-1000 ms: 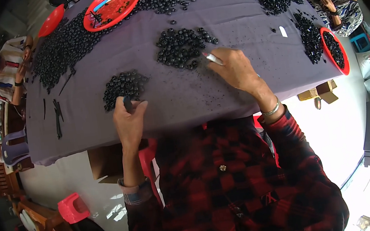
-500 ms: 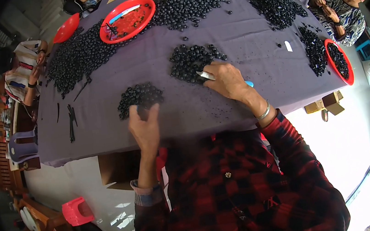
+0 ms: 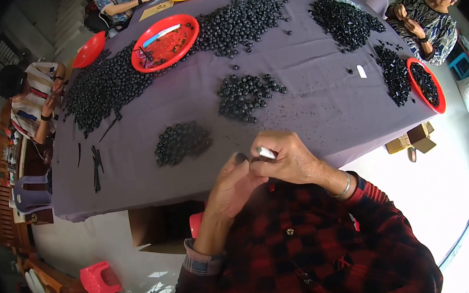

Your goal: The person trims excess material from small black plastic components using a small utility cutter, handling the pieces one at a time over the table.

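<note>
Both hands meet just in front of the table's near edge. My left hand (image 3: 230, 189) is closed, pinching a small black round piece (image 3: 240, 158) between thumb and fingertips. Close against it, my right hand (image 3: 290, 160) is wrapped round a slim knife-like tool (image 3: 266, 152), whose pale end points toward the left hand; the rest is hidden in the palm. Beyond the hands lie two small piles of black round rubber-like pieces, a nearer left pile (image 3: 182, 143) and a farther right pile (image 3: 249, 96).
Larger heaps of black pieces (image 3: 104, 89) cover the far left around a red tray (image 3: 141, 62) holding a white-and-blue tool. At right are thin black scraps (image 3: 345, 21) and a red bowl (image 3: 441, 103). Co-workers (image 3: 427, 23) sit around the purple-grey tablecloth (image 3: 319, 71).
My left hand has left the near pile and moved right, now with a black piece. My right hand has drawn back from the other pile with its tool; the hands are together.
</note>
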Action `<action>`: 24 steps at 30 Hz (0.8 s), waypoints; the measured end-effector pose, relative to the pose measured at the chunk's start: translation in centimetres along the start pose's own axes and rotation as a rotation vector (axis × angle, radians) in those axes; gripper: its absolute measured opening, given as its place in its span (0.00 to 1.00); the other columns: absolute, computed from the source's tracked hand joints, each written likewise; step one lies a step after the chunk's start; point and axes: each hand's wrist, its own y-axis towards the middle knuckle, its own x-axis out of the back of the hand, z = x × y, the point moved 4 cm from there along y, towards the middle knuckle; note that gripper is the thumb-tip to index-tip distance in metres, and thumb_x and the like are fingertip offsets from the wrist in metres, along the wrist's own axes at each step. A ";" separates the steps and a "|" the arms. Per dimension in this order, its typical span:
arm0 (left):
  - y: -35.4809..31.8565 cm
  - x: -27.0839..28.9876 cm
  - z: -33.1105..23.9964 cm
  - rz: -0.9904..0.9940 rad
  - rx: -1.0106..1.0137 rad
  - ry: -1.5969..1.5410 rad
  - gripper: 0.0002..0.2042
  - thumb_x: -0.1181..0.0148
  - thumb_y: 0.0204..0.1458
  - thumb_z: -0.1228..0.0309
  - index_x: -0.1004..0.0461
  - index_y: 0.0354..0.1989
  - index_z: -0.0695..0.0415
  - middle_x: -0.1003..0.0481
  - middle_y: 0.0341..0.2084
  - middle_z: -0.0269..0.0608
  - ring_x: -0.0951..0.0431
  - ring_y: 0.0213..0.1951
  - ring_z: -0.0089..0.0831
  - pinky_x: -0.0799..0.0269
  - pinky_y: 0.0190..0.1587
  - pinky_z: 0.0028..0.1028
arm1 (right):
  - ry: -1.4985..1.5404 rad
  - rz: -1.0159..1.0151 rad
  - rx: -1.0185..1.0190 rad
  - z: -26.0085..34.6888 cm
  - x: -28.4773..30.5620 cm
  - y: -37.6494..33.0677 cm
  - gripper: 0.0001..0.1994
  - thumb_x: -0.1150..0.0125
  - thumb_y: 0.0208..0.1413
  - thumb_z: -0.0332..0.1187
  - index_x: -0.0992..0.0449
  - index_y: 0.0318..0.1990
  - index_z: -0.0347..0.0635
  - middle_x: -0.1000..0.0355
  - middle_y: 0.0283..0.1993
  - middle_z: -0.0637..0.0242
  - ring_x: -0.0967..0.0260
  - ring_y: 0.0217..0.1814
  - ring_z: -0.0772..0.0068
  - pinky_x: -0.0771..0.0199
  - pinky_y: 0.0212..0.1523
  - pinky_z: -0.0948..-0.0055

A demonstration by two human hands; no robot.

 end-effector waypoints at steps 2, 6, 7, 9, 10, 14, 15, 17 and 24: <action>-0.1 -0.6 0.0 0.015 0.026 -0.049 0.09 0.44 0.59 0.67 0.31 0.44 0.53 0.28 0.44 0.36 0.25 0.44 0.27 0.27 0.48 0.32 | -0.025 0.009 0.017 0.0 0.1 -0.1 0.07 0.37 0.42 0.25 0.30 0.27 0.36 0.33 0.25 0.62 0.33 0.25 0.61 0.33 0.26 0.66; 0.2 0.0 0.1 0.104 -0.006 0.078 0.06 0.43 0.58 0.69 0.31 0.40 0.54 0.27 0.40 0.36 0.26 0.39 0.27 0.28 0.43 0.30 | 0.038 0.070 0.111 0.5 -0.2 -0.2 0.08 0.34 0.43 0.25 0.29 0.28 0.38 0.33 0.25 0.65 0.35 0.26 0.68 0.34 0.27 0.69; 0.0 0.5 0.2 0.104 -0.005 0.079 0.06 0.43 0.58 0.69 0.31 0.40 0.54 0.27 0.40 0.36 0.26 0.39 0.27 0.28 0.43 0.30 | 0.069 0.096 0.126 0.6 -0.3 -0.2 0.08 0.33 0.44 0.25 0.29 0.29 0.39 0.34 0.26 0.68 0.37 0.25 0.74 0.35 0.26 0.71; -0.1 0.4 -0.1 0.103 -0.029 0.116 0.04 0.44 0.58 0.72 0.32 0.38 0.55 0.26 0.38 0.37 0.26 0.36 0.26 0.28 0.39 0.29 | 0.163 0.121 0.054 0.5 -0.4 -0.3 0.08 0.32 0.45 0.25 0.28 0.29 0.39 0.34 0.26 0.68 0.37 0.25 0.75 0.35 0.27 0.72; -0.1 0.3 -0.2 0.109 -0.029 0.119 0.04 0.44 0.58 0.72 0.32 0.38 0.55 0.26 0.38 0.37 0.26 0.36 0.26 0.28 0.39 0.29 | 0.263 0.151 -0.022 0.2 -0.6 -0.4 0.08 0.31 0.45 0.26 0.27 0.30 0.39 0.33 0.26 0.69 0.37 0.25 0.75 0.34 0.27 0.73; -0.5 -0.4 -0.2 0.014 -0.137 0.128 0.05 0.44 0.57 0.75 0.33 0.40 0.55 0.27 0.38 0.37 0.26 0.35 0.26 0.27 0.38 0.27 | 0.196 0.102 0.097 0.6 -0.3 -0.7 0.08 0.31 0.45 0.25 0.26 0.31 0.39 0.33 0.26 0.70 0.37 0.25 0.76 0.34 0.27 0.73; -0.7 -0.4 -0.3 -0.058 -0.183 0.145 0.06 0.44 0.56 0.76 0.33 0.40 0.55 0.27 0.38 0.37 0.26 0.36 0.26 0.27 0.38 0.27 | 0.207 0.082 0.011 0.9 -0.3 -0.8 0.08 0.30 0.45 0.26 0.26 0.30 0.39 0.33 0.26 0.70 0.37 0.25 0.76 0.34 0.27 0.73; -0.6 0.0 -0.1 -0.016 -0.181 0.143 0.07 0.44 0.56 0.77 0.33 0.41 0.56 0.27 0.39 0.37 0.26 0.36 0.26 0.27 0.38 0.27 | 0.218 0.060 -0.074 0.7 -0.3 -1.0 0.09 0.30 0.45 0.26 0.26 0.30 0.39 0.33 0.26 0.70 0.37 0.25 0.75 0.34 0.27 0.73; -0.4 -0.6 0.1 0.007 -0.087 0.107 0.12 0.40 0.52 0.73 0.31 0.43 0.60 0.25 0.36 0.41 0.24 0.32 0.28 0.27 0.36 0.27 | 0.270 0.161 -0.034 0.3 -0.5 -0.7 0.08 0.31 0.48 0.25 0.28 0.28 0.37 0.32 0.26 0.71 0.33 0.26 0.82 0.32 0.27 0.78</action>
